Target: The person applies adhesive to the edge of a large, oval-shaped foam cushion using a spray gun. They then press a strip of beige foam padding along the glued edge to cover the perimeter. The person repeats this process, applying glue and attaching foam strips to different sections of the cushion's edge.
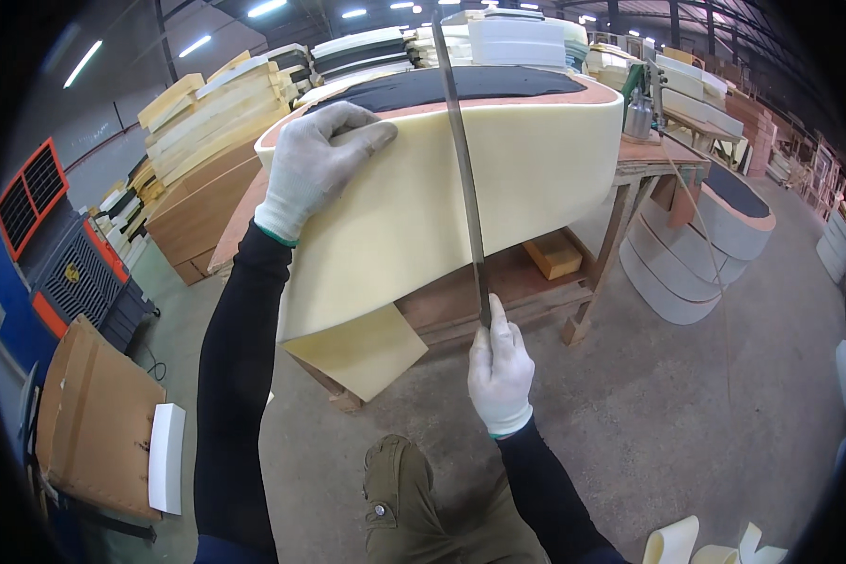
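Note:
My left hand (324, 164), in a white glove, presses the top edge of a pale yellow foam sheet (376, 216) between thumb and fingers. The sheet wraps the side of a rounded foam block with a pink rim (573, 92) and a black top (442, 86). Its loose end (367, 352) hangs down past the table. In my gloved right hand (501, 371) is the lower end of a long, thin, dark blade (465, 169), forefinger stretched along it. The blade stands nearly upright in front of the sheet; whether it touches the foam I cannot tell.
A wooden table (620, 197) carries the block. A spray gun (639, 113) stands at its right end, with a thin hose (700, 226) trailing down. Grey rounded foam pieces (677, 263) sit on the floor at right. Left are a cardboard box (94, 414) and an air cooler (75, 263).

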`<action>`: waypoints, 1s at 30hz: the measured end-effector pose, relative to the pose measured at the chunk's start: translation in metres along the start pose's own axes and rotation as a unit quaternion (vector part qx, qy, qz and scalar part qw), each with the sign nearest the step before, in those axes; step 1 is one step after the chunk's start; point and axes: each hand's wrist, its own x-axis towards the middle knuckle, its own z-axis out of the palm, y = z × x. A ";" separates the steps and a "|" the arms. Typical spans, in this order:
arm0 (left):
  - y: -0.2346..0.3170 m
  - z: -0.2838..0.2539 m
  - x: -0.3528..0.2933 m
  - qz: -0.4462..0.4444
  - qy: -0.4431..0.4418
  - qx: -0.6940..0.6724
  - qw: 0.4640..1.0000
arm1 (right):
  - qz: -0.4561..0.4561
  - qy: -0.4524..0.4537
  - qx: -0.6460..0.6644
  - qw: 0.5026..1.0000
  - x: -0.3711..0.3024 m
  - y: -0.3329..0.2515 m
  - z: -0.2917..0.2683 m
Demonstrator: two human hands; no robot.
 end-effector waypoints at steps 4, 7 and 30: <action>-0.002 -0.001 0.001 0.010 0.003 0.008 1.000 | -0.013 0.011 0.002 1.000 0.012 0.000 0.008; -0.004 -0.001 0.001 0.008 -0.003 0.009 1.000 | -0.034 0.029 0.005 0.999 0.032 -0.002 0.017; -0.003 0.001 0.003 -0.010 -0.022 -0.008 1.000 | 0.070 -0.100 -0.047 0.991 -0.185 0.108 -0.007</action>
